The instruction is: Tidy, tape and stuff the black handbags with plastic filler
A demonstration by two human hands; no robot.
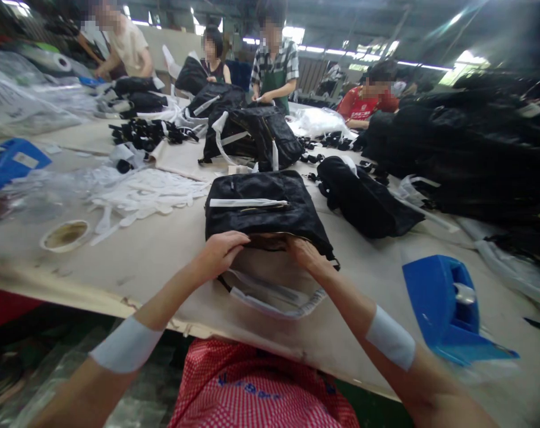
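A: Where is the black bag (270, 220)?

B: It lies on the table (163, 255), right in front of the person, with its opening toward them. A white strip (247, 203) runs across its upper face.

A: And the left hand (220, 249)?

B: It is at the left end of the opening. Its grip is narrow, fingers and thumb closed on the edge of the bag.

A: What about the right hand (304, 252)?

B: Its fingers go into the opening at the right end. The bag hides their tips, so I can't tell whether that grip is wide or narrow.

A: Is anything on the near side of the bag?

B: A handle loop (270, 308) in a pale wrapping, lying on the table between the forearms.

A: And around it?

B: To the left, a heap of white strips (149, 193), a round tub (65, 235) near the table's edge, and a blue dispenser (18, 161) farther back. To the right, a second blue dispenser (443, 303), with a dark bundle (368, 199) beyond the bag.

A: Anything farther off?

B: More black bags (263, 134), and a person in a checked shirt (276, 65) standing behind them.
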